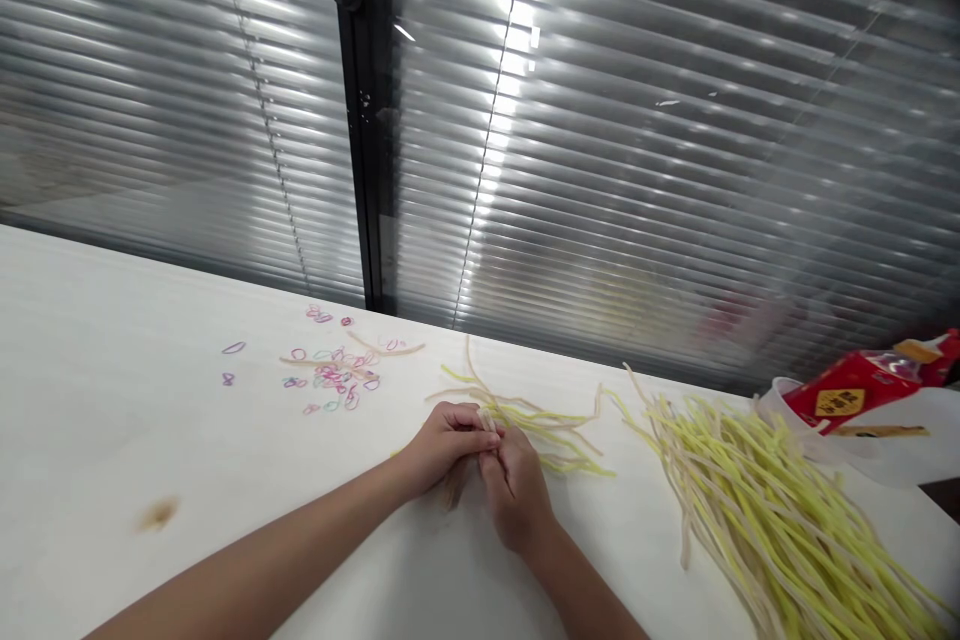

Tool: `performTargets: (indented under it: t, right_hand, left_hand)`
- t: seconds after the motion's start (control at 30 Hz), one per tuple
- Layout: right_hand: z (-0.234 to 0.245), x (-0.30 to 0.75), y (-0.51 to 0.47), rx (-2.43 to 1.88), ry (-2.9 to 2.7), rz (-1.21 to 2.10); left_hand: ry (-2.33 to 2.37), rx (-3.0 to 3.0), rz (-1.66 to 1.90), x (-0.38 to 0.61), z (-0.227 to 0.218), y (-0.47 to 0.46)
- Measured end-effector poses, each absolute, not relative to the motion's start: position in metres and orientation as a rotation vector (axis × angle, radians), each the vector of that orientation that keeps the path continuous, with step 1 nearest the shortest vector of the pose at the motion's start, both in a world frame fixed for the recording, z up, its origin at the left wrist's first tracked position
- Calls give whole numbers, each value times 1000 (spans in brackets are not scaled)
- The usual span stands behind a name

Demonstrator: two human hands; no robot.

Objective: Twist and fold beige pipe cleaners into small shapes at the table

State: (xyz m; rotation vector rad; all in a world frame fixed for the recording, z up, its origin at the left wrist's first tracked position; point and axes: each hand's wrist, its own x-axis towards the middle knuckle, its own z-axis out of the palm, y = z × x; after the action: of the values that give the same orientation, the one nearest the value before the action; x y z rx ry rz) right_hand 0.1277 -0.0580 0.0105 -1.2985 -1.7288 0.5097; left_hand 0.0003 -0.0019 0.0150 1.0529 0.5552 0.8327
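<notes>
Left hand [444,445], right hand [516,486] pinching strip bundle [489,417], wide table [112,400] left, pile [765,500] right

One head-worn camera looks forward and down across the table [112,370], facing the blinds [675,170] behind the table's far edge. It sits close over the table's near edge, with the left hand [442,445] and right hand [514,485] mid-frame.
</notes>
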Motion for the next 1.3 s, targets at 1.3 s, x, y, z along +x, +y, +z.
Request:
performTargets:
  t: [1.3]
  right_hand:
    - [4,126,-55,-1373,-1764,566]
  left_hand:
    - [487,897,811,-2,18,2]
